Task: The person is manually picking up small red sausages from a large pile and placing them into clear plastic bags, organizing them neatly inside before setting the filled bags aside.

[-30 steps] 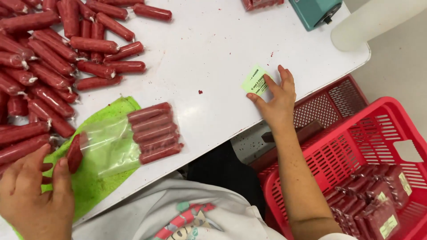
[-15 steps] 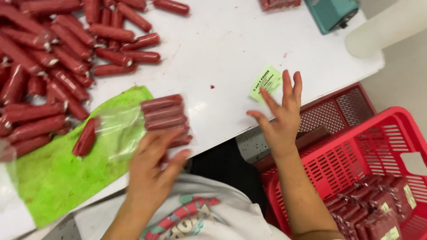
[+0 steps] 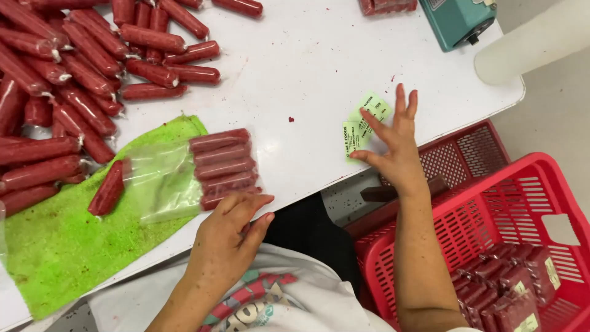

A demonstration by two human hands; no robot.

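Observation:
My left hand (image 3: 228, 232) rests at the near end of a clear plastic bag (image 3: 184, 175) holding several red sausages, fingers touching the bag's sausage-filled end at the table's front edge. The bag lies partly on a green cloth (image 3: 74, 246). One loose red sausage (image 3: 107, 189) lies at the bag's open mouth. My right hand (image 3: 396, 147) hovers with fingers spread over two small green paper labels (image 3: 364, 129) on the white table (image 3: 307, 74), fingertips touching them.
A big pile of red sausages (image 3: 67, 80) covers the table's left and far side. A teal machine (image 3: 458, 21) stands at the far right. A red plastic basket (image 3: 491, 240) with sealed sausage packs (image 3: 510, 289) sits beside me on the right.
My left hand moved from the cloth's left side to the bag's right end. My right hand slid the labels apart, now two show on the table.

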